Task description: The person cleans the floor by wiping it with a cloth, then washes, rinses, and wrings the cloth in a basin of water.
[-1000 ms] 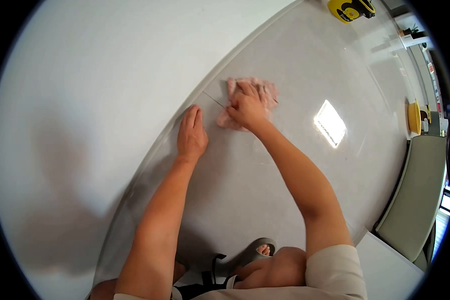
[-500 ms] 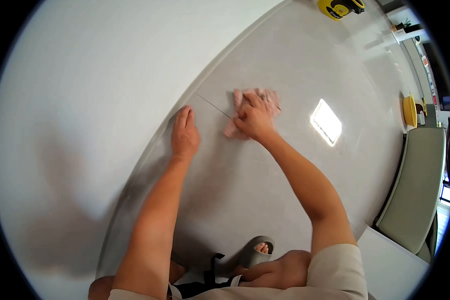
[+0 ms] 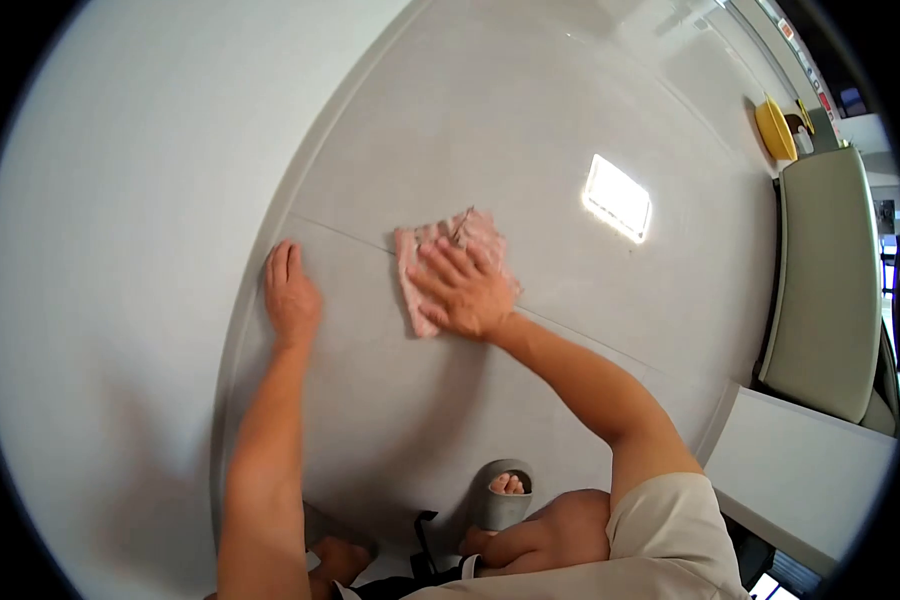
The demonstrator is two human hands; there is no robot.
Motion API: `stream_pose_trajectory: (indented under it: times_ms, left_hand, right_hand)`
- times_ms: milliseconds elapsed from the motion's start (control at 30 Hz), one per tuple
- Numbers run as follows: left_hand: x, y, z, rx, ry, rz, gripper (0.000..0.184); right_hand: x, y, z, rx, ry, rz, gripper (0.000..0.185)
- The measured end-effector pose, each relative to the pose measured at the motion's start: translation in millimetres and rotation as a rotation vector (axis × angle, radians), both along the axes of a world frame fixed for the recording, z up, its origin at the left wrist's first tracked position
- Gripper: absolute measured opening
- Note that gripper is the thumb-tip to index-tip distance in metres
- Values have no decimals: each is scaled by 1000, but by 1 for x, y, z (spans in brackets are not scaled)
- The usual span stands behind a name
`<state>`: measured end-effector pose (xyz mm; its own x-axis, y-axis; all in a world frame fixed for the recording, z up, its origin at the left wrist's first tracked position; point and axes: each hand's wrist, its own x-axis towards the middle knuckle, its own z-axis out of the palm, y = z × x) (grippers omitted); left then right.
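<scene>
My right hand point(image 3: 465, 292) lies flat with fingers spread on a pink cloth point(image 3: 410, 262), pressing it against the glossy grey tile floor point(image 3: 490, 120). Wrinkles run along the cloth's far edge, and its left part lies flatter. To the left, my left hand point(image 3: 292, 298) rests on the floor close to the skirting at the wall's foot. Its fingers are stretched out and near together, with nothing in them. A thin tile joint passes under the cloth.
A white wall point(image 3: 150, 200) with a skirting strip point(image 3: 300, 155) runs along the left. At the right stand a grey-green padded seat point(image 3: 825, 290) and a white low unit point(image 3: 805, 460). Farther back is a yellow basin point(image 3: 774, 130). My slippered foot point(image 3: 505, 495) is below.
My right hand has gone from bunched fingers to flat and spread on the cloth, which is more opened out. The view has shifted, and the yellow container at the top is out of sight.
</scene>
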<state>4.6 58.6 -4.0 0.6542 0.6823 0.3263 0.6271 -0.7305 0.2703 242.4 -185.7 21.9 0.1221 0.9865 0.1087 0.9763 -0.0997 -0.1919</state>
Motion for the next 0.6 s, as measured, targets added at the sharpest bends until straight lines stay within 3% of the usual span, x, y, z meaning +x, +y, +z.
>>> stream_pose_trajectory:
  times_ms: [100,267,367,433,467,600]
  left_hand:
    - [10,-2,12,11,95,-31,52]
    - [45,-7,56,-35,254,-143,53]
    - [65,-4,115,-73,380,-295,52]
    - [73,-1,148,-102,509,-435,51]
    - [77,2,162,-96,547,-479,51]
    - [87,24,187,-117,680,-624,51]
  right_hand:
    - [77,17,5,-95,-124,-174,65]
    - [185,33,-4,-79,-10,-516,64]
    - [158,23,2,-102,-6,-460,66]
    - [129,7,-3,-120,-4,-296,64]
    - [114,2,12,-293,20,-236,64]
    - [91,5,45,-401,77,-51,61]
